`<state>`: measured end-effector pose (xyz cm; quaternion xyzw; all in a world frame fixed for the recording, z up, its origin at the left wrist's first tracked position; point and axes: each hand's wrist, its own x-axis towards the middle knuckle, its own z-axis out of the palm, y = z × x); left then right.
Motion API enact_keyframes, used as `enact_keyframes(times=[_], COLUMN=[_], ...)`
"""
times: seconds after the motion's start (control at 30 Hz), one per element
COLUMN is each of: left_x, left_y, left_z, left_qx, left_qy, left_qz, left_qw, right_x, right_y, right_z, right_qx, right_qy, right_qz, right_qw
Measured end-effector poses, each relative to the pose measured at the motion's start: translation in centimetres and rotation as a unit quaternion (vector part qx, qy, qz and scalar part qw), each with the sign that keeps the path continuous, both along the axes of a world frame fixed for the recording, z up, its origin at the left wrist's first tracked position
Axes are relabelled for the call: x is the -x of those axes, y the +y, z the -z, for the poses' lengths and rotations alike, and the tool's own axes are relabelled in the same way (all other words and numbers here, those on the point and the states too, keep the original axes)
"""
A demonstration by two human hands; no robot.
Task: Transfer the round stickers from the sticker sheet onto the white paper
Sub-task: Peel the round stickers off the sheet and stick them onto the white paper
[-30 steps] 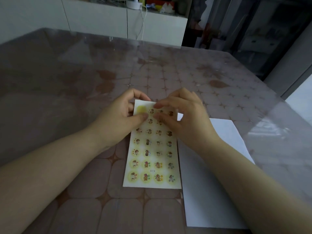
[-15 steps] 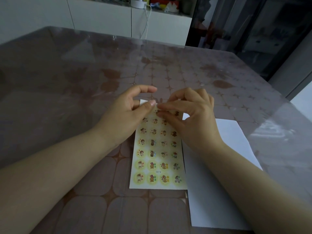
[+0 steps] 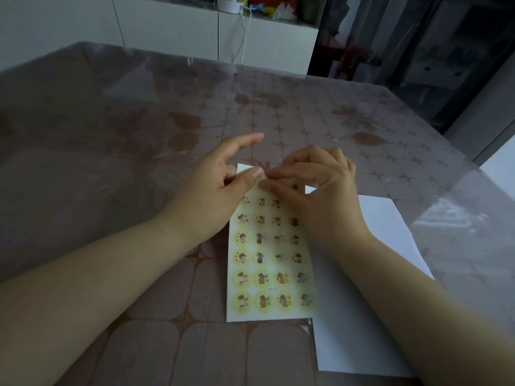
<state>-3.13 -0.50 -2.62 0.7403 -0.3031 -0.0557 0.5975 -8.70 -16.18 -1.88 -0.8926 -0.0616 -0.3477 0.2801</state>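
A sticker sheet [image 3: 269, 263] with several rows of round yellow stickers lies on the table in front of me. Its right edge overlaps the white paper [image 3: 362, 316], which lies to the right. My left hand [image 3: 214, 190] pinches the sheet's far left corner between thumb and curled fingers, with the index finger stretched out above. My right hand [image 3: 317, 190] has thumb and index fingertips pinched together at the sheet's top row, right beside the left thumb. Whether a sticker sits between those fingertips is hidden.
The table [image 3: 139, 135] has a brown patterned top under a glossy clear cover. White cabinets [image 3: 267, 43] stand beyond its far edge, with a hanging cable [image 3: 245, 34]. Dark glass doors [image 3: 418, 51] are at the back right.
My left thumb has slid from the sheet's face up to its far left corner and the index finger has lifted. My right fingertips have closed in at the top row.
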Motion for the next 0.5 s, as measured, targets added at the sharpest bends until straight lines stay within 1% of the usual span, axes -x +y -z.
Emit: enact_keyframes(times=[0.13, 0.27, 0.4, 0.5], left_x=[-0.01, -0.17, -0.64, -0.95], left_y=[0.03, 0.06, 0.15, 0.31], left_z=[0.04, 0.12, 0.36, 0.55], left_qx=[0.001, 0.009, 0.002, -0.017], left_qy=[-0.008, 0.003, 0.006, -0.004], left_qz=[0.005, 0.007, -0.006, -0.015], left_qw=[1.000, 1.000, 1.000, 1.000], right_x=[0.01, 0.12, 0.15, 0.22], right_y=[0.07, 0.12, -0.01, -0.22], right_z=[-0.05, -0.07, -0.39, -0.51], right_qx=[0.005, 0.018, 0.023, -0.013], right_qy=[-0.020, -0.030, 0.004, 0.046], right_qz=[0.001, -0.006, -0.041, -0.065], right_qw=[1.000, 0.999, 0.999, 0.997])
